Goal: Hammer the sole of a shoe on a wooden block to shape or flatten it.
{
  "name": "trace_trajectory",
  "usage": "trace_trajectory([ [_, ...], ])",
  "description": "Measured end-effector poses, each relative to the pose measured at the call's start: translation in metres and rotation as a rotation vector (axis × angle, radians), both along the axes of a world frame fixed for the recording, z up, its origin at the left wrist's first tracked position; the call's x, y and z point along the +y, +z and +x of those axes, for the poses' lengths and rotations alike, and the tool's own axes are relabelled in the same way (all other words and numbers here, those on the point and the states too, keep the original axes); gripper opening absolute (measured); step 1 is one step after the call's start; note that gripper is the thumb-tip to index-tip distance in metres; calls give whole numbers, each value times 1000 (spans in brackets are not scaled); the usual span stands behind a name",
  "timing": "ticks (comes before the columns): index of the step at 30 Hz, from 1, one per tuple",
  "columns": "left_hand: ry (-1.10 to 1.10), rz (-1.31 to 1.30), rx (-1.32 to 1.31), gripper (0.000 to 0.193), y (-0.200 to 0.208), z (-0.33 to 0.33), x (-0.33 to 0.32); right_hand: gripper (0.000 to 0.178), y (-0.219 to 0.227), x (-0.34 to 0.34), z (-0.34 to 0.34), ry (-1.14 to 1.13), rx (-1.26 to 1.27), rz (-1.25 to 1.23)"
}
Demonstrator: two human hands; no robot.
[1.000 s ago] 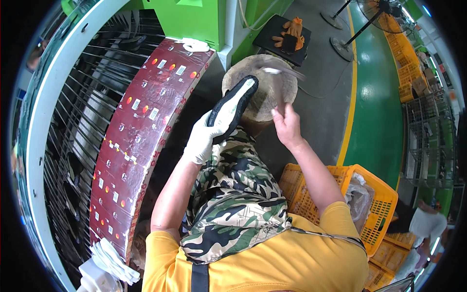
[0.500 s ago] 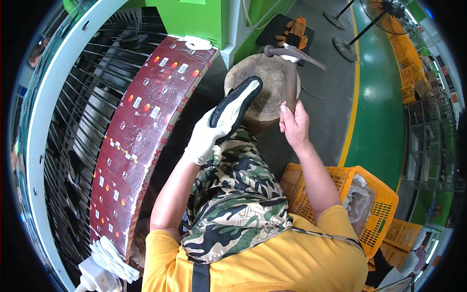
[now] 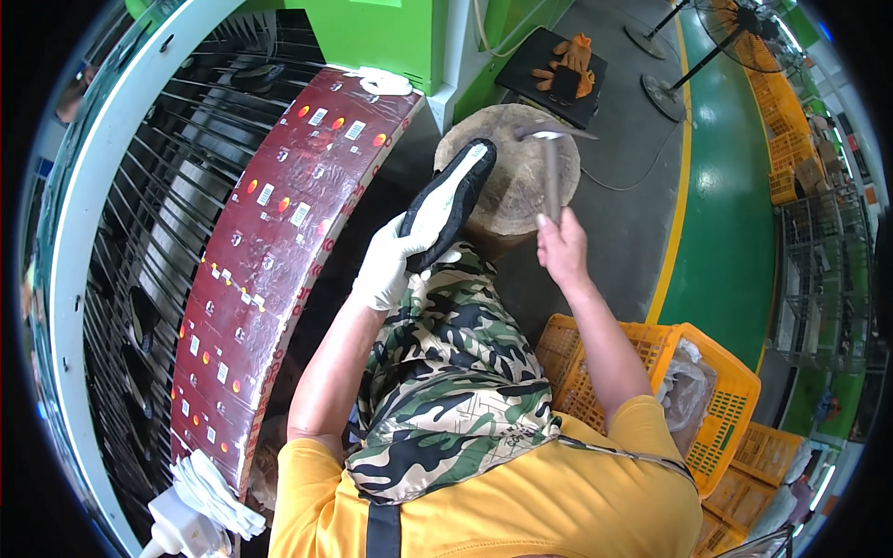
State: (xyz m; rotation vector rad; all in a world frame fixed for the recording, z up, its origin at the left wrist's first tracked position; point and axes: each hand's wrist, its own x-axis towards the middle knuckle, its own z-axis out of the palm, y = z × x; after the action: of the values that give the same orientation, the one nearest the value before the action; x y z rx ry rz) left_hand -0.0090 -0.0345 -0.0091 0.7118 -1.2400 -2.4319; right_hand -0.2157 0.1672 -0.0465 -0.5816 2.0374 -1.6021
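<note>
Gripped, in the left hand with its white glove [image 3: 383, 272], one long black shoe with a white sole face [image 3: 445, 212]; bent fingers closely round its lower end, thumb over the sole. Slanted it sole upward, toe toward the far side, across the left edge of a round block of pale wood [image 3: 521, 186]; could not tell whether it touched.

Wrapped the bare right hand [image 3: 563, 249] round the lower part of a brown-handled hammer with a tapered dark head [image 3: 553, 181]; folded fingers snugly. Carried the head at the block's far right edge, tip past it.

Wore a green, black and cream camouflage apron [image 3: 456, 391] over a yellow shirt [image 3: 558, 493].

Listed at left: long worktop in maroon printed cardboard [image 3: 251, 279], white cloth bundle [image 3: 384, 82] at its far end, white gloves [image 3: 209, 488] at its near end.

Listed farther out: orange gloves [image 3: 572, 65] toward the far right edge of a black rectangular platform [image 3: 586, 110]; at right, slotted yellow-orange plastic crate [image 3: 726, 423] containing clear plastic bag [image 3: 684, 391].
</note>
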Motion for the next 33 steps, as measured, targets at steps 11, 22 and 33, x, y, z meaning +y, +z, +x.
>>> trace_trajectory([
  [11,-1,95,65,50,-6,10,-2,20,5,-5,6,-13,54,-87],
  [22,61,-6,65,42,-32,29,13,13,-49,4,-8,31,-78,281],
  [33,53,73,22,54,-15,72,18,14,-44,-9,-7,94,-106,380],
])
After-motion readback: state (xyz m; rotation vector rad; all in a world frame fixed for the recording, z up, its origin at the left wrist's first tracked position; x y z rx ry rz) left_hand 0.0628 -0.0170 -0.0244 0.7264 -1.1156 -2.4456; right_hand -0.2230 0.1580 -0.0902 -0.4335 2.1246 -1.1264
